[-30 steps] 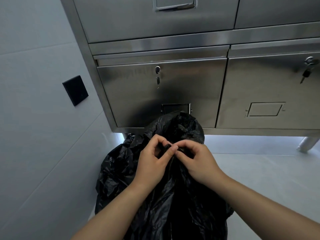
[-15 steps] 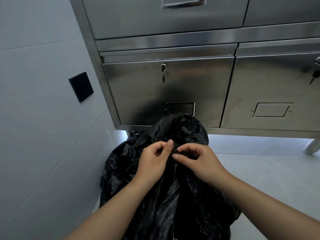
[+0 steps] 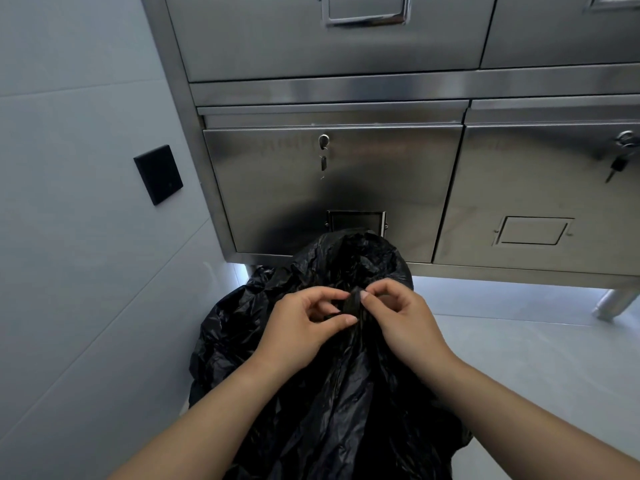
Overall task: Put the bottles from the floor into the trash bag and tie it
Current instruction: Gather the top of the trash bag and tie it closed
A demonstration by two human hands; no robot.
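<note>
1. The crumpled black plastic trash bag (image 3: 332, 393) stands on the pale grey floor (image 3: 519, 375), between the person's forearms and directly below the hands. No bottles are visible on the floor; whether they are inside the bag cannot be told.
2. The left hand (image 3: 298, 327) pinches bag film between thumb and forefinger, at the left of the gathered neck.
3. The right hand (image 3: 398, 317) pinches a twisted black strand of the bag's neck (image 3: 353, 303) at its fingertips.
4. The two hands nearly touch. The strand runs near vertical between them, so both are equally near it. In judgement, the knot must be drawn by pulling the hands apart, left and right.
5. Beyond the bag stands the stainless steel drawer cabinet (image 3: 329, 188).
</note>
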